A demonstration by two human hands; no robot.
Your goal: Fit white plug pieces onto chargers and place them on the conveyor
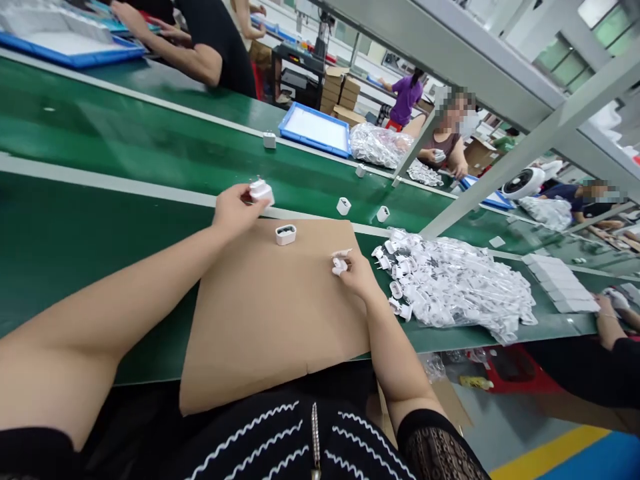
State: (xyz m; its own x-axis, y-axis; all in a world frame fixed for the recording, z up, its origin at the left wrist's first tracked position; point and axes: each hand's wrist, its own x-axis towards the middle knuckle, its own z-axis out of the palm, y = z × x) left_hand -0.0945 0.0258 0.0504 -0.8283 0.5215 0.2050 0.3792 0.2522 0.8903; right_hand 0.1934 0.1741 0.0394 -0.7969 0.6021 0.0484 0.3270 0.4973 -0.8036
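My left hand (236, 210) is closed on a white plug adapter (261, 192), held over the light rail at the cardboard's far edge; its pins point up and away. In my right hand (356, 272) the fingers pinch a small white plastic part (340, 264) above the cardboard's right side; its exact shape is partly hidden. Between the two hands a white oval housing (285, 234) rests on the brown cardboard sheet (270, 313), its opening showing a dark inside. Beyond the sheet, two more white housings, one left (343, 206) and one right (383, 213), sit on the green belt.
To the right lies a clear bag (460, 287) of many white plug parts, some spilling out. White boxes (563, 283) stand past it, by another person's hand. A blue tray (316, 129) is across the belt. A slanted metal post (480, 167) rises at right.
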